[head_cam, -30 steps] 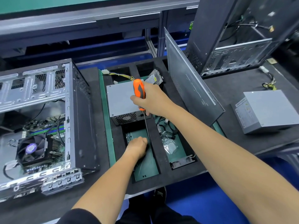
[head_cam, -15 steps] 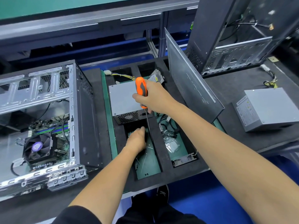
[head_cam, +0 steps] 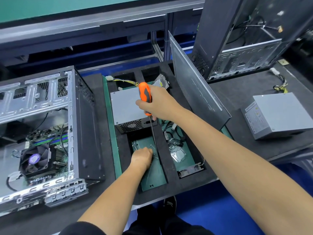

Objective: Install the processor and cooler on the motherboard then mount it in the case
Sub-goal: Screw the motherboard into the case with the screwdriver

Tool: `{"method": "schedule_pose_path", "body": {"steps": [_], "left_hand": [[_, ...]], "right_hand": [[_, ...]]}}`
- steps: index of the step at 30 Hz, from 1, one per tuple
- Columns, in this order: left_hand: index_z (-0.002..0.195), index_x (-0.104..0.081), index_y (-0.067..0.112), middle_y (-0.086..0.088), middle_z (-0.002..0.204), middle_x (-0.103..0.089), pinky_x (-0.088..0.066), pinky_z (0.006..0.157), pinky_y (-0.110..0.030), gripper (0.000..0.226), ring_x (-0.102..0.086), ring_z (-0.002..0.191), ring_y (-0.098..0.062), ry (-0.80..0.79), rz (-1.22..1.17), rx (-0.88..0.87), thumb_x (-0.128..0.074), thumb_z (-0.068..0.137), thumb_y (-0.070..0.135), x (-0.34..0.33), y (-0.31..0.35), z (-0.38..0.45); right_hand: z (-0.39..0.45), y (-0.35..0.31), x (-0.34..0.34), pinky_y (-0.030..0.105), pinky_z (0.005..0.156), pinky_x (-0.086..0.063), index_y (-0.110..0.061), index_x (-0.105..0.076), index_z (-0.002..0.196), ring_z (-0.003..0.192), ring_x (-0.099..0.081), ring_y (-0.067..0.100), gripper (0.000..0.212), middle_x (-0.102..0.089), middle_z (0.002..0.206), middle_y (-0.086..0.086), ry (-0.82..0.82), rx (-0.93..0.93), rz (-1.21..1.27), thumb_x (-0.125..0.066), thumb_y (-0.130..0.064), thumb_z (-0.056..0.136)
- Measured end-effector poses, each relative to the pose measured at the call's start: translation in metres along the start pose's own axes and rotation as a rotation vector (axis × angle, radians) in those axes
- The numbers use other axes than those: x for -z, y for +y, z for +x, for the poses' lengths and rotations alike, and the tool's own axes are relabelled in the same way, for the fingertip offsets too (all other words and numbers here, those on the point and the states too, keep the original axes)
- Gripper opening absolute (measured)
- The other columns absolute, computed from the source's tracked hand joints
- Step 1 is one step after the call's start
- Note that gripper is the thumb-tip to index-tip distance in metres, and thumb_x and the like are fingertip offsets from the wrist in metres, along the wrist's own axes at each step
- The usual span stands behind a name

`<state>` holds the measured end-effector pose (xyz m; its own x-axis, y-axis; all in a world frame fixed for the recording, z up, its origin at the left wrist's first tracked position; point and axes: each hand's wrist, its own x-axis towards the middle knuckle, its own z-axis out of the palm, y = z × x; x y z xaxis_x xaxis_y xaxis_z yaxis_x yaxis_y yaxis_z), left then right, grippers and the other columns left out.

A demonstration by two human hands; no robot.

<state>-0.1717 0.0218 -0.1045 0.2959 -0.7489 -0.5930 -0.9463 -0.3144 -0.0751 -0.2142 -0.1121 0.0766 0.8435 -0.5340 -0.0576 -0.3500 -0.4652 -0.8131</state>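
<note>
motherboard (head_cam: pixel 45 150) with black, purple-hubbed cooler (head_cam: pixel 34 160) sits inside the open case (head_cam: pixel 71 126), left. right hand (head_cam: pixel 157 102) grips an orange screwdriver (head_cam: pixel 145 97); left hand (head_cam: pixel 142 157), fingers curled, reaches into the foam tray (head_cam: pixel 171 177), contents unclear.

- The worktop (head_cam: pixel 245 92) is covered in a dark, matte mat and runs from the left edge across to the right.
- Behind it a grey metal rail (head_cam: pixel 94 22) crosses the top of the view, with a teal panel (head_cam: pixel 50 5) above it.
- Under the rail, dark framing and a vertical aluminium post (head_cam: pixel 166 41) stand at the back, with a blue surface (head_cam: pixel 118 63) showing along the worktop's far edge.
- The floor (head_cam: pixel 211 216) in front of the worktop is bright blue.
- Light is even and cool, with soft shine on the metal rail.
</note>
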Motion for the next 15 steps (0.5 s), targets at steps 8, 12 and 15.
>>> {"method": "schedule_pose_path", "body": {"steps": [8, 12, 15], "left_hand": [[0.124, -0.050, -0.002, -0.018, 0.120, -0.054, -0.048, 0.086, -0.043, 0.041, -0.056, 0.111, -0.037, -0.004, -0.129, 0.042, -0.037, 0.087, -0.014, 0.0052, -0.0021, 0.0006], [0.120, -0.051, -0.003, -0.019, 0.116, -0.055, -0.049, 0.083, -0.043, 0.039, -0.057, 0.106, -0.038, 0.012, -0.161, 0.041, -0.036, 0.086, -0.016, 0.0055, -0.0025, 0.0000], [0.118, -0.052, -0.003, -0.019, 0.115, -0.055, -0.049, 0.083, -0.043, 0.036, -0.057, 0.106, -0.037, 0.018, -0.178, 0.036, -0.037, 0.086, -0.014, 0.0056, -0.0025, -0.0015]], "right_hand": [[0.0016, 0.0000, 0.0012, 0.041, 0.052, -0.055, -0.011, -0.040, 0.082, 0.048, -0.063, 0.028, 0.028, -0.064, 0.078, 0.020, 0.003, 0.002, -0.012, -0.060, -0.029, 0.092], [0.0023, -0.0008, 0.0008, 0.042, 0.052, -0.056, -0.012, -0.040, 0.082, 0.049, -0.063, 0.028, 0.028, -0.063, 0.077, 0.021, 0.002, 0.008, -0.015, -0.060, -0.029, 0.092], [0.0029, -0.0011, 0.0009, 0.043, 0.054, -0.057, -0.010, -0.041, 0.084, 0.051, -0.064, 0.028, 0.028, -0.063, 0.077, 0.020, -0.003, 0.008, -0.022, -0.060, -0.030, 0.093]]}}
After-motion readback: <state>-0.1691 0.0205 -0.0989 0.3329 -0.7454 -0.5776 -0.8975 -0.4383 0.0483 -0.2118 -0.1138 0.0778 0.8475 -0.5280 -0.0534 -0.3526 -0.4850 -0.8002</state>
